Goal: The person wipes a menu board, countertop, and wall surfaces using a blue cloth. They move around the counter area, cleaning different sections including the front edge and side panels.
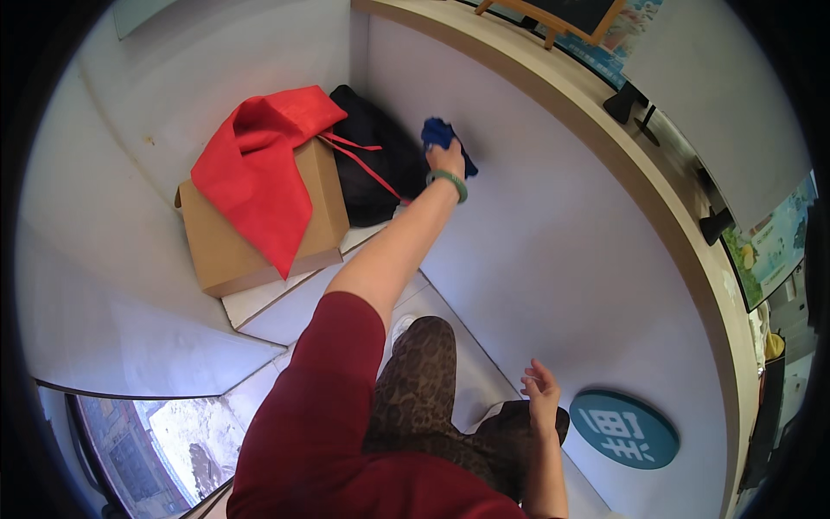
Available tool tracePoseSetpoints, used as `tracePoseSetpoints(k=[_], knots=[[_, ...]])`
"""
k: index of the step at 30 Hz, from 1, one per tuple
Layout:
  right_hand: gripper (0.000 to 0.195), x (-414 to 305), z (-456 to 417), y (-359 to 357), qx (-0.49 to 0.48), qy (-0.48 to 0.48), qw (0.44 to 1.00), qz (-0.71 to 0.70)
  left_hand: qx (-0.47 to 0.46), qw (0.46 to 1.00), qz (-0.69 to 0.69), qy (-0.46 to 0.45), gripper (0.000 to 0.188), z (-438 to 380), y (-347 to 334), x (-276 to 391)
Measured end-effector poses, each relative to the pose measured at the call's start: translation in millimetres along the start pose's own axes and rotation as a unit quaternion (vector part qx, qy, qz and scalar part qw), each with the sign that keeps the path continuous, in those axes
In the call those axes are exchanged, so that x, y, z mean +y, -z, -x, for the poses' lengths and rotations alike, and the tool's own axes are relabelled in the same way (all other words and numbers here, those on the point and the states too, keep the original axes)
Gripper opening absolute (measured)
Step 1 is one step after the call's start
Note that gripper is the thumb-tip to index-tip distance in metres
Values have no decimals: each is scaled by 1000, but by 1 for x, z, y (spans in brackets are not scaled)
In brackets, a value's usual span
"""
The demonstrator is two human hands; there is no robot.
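Observation:
My left hand [447, 159], with a green bangle on its wrist, reaches far forward and grips a crumpled dark blue cloth [438, 132]. The cloth lies against the pale panel [551, 240] under the counter. Just left of that hand is a black bag or cloth bundle [376, 152], partly behind my forearm. My right hand [543, 394] is empty, its fingers loosely apart, above my bent knee. Nearest to it, on the panel, is an oval teal sign [624, 429] bearing white writing.
A cardboard box [324, 194], draped with a red fabric piece [266, 162] with thin straps, rests on a low white ledge [279, 311] at left. The curved counter edge [648, 201] runs overhead at right. On it stand a small easel board [570, 13] and screens on black feet.

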State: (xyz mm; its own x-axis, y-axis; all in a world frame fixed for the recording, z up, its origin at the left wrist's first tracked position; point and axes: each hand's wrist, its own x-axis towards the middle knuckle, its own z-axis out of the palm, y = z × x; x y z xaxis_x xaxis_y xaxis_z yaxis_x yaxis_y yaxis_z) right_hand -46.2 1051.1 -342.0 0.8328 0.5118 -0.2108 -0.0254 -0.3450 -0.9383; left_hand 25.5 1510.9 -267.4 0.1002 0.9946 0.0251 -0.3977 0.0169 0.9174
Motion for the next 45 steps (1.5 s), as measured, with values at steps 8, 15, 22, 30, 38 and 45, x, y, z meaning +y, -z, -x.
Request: tracePoseSetpoints(k=[8, 15, 22, 30, 38, 45], knots=[[39, 9, 7, -7, -20, -43, 999, -22, -33, 975, -24, -217, 48, 18, -71, 67], [38, 28, 12, -33, -71, -69, 994, -36, -202, 844, -199, -456, 67, 121, -58, 60], [37, 36, 19, -47, -118, -38, 992, 10, -412, 634, -246, -607, 65, 159, -37, 30], [32, 57, 33, -15, -90, -39, 994, 43, -21, 914, -247, -321, 56, 87, -36, 7], [32, 53, 35, -29, -97, -67, 993, -5, 65, 965, -172, -185, 17, 63, -38, 1], [33, 75, 39, -51, -153, -52, 987, 20, -144, 927, -206, -280, 42, 205, -23, -19]])
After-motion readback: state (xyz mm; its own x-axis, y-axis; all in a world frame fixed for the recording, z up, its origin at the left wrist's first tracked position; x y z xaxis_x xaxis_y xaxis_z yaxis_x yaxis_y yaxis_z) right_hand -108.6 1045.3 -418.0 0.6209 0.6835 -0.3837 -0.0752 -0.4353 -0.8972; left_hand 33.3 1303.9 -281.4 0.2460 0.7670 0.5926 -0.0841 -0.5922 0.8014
